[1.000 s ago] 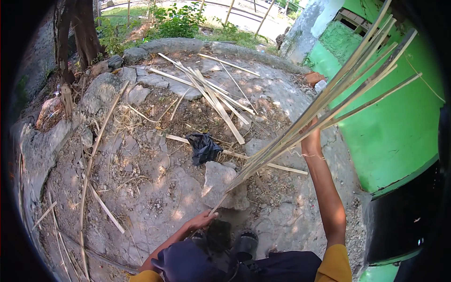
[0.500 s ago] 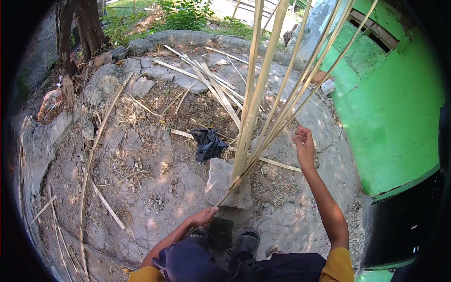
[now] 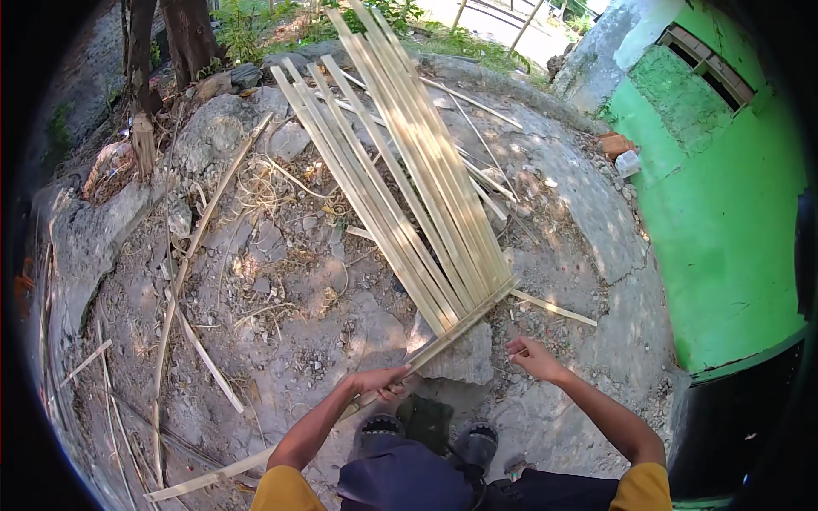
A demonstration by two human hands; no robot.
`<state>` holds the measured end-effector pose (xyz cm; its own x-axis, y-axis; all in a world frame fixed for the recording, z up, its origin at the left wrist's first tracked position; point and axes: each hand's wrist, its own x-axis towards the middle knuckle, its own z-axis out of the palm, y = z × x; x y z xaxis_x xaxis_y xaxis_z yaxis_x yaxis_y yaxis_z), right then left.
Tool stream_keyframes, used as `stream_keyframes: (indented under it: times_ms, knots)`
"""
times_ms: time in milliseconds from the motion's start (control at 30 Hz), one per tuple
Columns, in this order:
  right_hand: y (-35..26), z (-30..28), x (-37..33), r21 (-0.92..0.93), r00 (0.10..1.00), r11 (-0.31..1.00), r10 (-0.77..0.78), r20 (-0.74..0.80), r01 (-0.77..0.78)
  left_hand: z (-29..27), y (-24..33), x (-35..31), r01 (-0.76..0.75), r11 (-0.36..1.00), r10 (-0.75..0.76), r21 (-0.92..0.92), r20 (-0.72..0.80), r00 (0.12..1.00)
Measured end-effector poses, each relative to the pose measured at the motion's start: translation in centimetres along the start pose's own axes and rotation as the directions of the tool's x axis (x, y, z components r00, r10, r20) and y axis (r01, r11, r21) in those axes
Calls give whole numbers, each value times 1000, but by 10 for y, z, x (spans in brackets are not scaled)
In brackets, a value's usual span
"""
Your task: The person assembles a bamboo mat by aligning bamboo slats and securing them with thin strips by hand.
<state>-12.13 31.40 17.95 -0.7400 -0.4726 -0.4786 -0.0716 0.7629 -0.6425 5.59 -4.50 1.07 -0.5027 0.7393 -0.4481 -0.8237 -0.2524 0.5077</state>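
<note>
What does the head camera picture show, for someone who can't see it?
A person's left hand grips one long bamboo strip beside a fanned bundle of bamboo strips lying on rocky ground, while the right hand hovers open and empty. A green wall stands at right.

Bamboo strips (image 3: 409, 187) ahead; seemingly open ground (image 3: 588, 247) rightward.

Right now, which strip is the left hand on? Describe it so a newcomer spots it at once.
Start at the bright green wall on the right, then move left to the fan of pale split bamboo strips lying on the rocky ground. At the fan's near end, one long bamboo strip lies crosswise under the others, running down-left through the left hand. It alone crosses the bundle.
</note>
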Motion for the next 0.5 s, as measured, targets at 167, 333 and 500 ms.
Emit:
stream_keyframes:
  times_ms: [167, 333, 500]
  knots:
    - [20, -38, -85, -136, 990, 989, 79, 119, -63, -16, -4, -1, 57, 975, -41, -214, 75, 996]
    - [113, -63, -204, -160, 912, 909, 402, 85, -386, -13, -3, 8, 24, 998, -24, -54, 0, 1000]
    - [224, 1, -295, 45, 803, 843, 527, -279, -537, -21, -18, 13, -131, 986, 159, 105, -343, 926]
